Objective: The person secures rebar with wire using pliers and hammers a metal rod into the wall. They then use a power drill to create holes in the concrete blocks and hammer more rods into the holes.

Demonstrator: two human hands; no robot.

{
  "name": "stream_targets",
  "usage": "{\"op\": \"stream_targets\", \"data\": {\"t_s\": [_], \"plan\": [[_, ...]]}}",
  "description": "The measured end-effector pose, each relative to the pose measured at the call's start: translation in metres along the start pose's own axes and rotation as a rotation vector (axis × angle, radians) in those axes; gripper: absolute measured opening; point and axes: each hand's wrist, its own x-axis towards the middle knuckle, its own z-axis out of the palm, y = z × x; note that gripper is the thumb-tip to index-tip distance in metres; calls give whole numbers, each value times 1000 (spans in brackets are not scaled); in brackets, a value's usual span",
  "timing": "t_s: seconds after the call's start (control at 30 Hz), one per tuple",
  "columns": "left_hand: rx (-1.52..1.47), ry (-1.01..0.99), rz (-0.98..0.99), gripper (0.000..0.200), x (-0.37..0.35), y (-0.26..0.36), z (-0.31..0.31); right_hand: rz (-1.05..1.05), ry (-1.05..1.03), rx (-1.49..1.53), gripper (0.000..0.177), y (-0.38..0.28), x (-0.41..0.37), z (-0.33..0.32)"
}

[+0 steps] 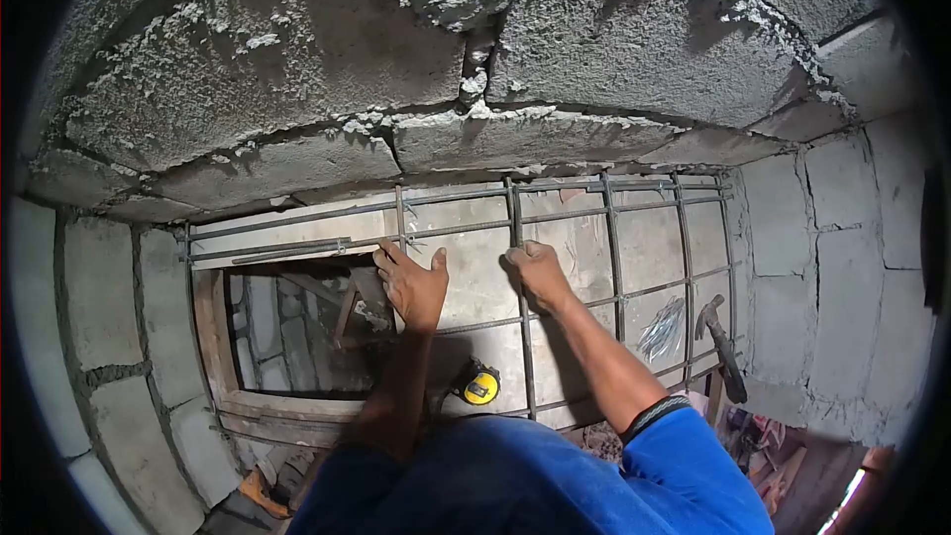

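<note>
A grid of steel rebar (617, 250) lies over pale boards (475, 292), with thin wire at some crossings. My left hand (412, 285) has its thumb and fingers apart, the fingertips at a lengthwise bar near a crossing. My right hand (540, 269) is closed, its thumb and curled fingers against a crosswise bar. Below my hands, a yellow and black tape measure (479, 385) rests on the boards. To the right, a bundle of tie wire (664, 329) sits among the bars, and a hammer (721, 349) hangs or leans on the grid's right end.
A wooden-framed opening (220, 337) lies at left under the grid, with a deeper space below. Concrete block walls stand at left (114, 322) and right (778, 218). A rough block wall (594, 54) with protruding mortar rises close in front. Scraps (763, 456) lie at lower right.
</note>
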Motion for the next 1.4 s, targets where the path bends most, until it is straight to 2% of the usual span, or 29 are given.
{"op": "stream_targets", "data": {"t_s": [0.03, 0.07, 0.13, 0.3, 0.37, 0.4, 0.47, 0.53, 0.6, 0.67, 0.73, 0.8, 0.87, 0.93, 0.97, 1.0, 1.07, 1.1, 1.2, 1.27, 1.33, 1.4], "plan": [[-5, -4, -13, 102, 0, 1, -1, 51, 27, 146, 25, -17, -8, 9], [-11, -9, -26, 102, -1, 1, -1, 54, 29, 147, 25, -29, -12, 13], [0, 6, -11, 102, -1, 0, 2, 267, -67, 517, 21, -45, -18, 16], [-27, -24, -25, 103, -2, 0, -1, 314, -139, 511, 25, -33, -8, 10], [6, 2, -19, 103, -1, -3, 2, -318, 179, -615, 31, -27, -6, 13], [2, 5, -14, 103, -1, -3, 0, -322, 184, -615, 31, -33, -10, 3], [-6, -10, -25, 103, -3, -1, -1, -251, 93, -910, 40, -52, -23, -33], [1, -10, -13, 103, -3, -3, -1, -271, 57, -955, 41, -53, -10, -51], [14, -30, -30, 103, -3, 0, -3, -238, -178, -632, 42, -51, 2, -66], [5, -34, -36, 103, -1, 4, -4, -271, -162, -618, 43, -38, 0, -67], [21, -40, -33, 103, -2, -1, -2, -363, 61, -1092, 43, -34, -13, -61], [13, -26, -35, 102, 1, 0, -3, -484, 103, -1142, 40, -33, -7, -69], [6, -29, -29, 103, -2, 0, -3, -586, -56, -1187, 39, -54, -20, -75], [18, -28, -30, 103, -3, 1, -2, -747, -109, -1118, 39, -56, -25, -74], [31, -16, -32, 103, -3, 1, -1, -786, -10, -1101, 41, -55, -26, -71], [29, -16, -34, 103, -2, 3, -2, -787, -10, -1103, 41, -49, -25, -70], [3, -35, -27, 103, -2, 1, -4, -658, 266, -957, 42, -33, -20, -63], [6, -34, -28, 103, -3, 0, -4, -665, 329, -947, 44, -35, -24, -61], [30, -17, -18, 104, -2, 1, -1, -750, 367, -985, 44, -16, -22, -63], [25, -3, 2, 104, -3, -1, -1, -718, 359, -999, 45, -11, -19, -65], [29, -4, 5, 104, -4, -1, -1, -512, 257, -1035, 44, -15, -9, -67], [32, -4, 14, 103, -4, -2, -1, -445, 225, -1032, 43, -18, -10, -70]]}}
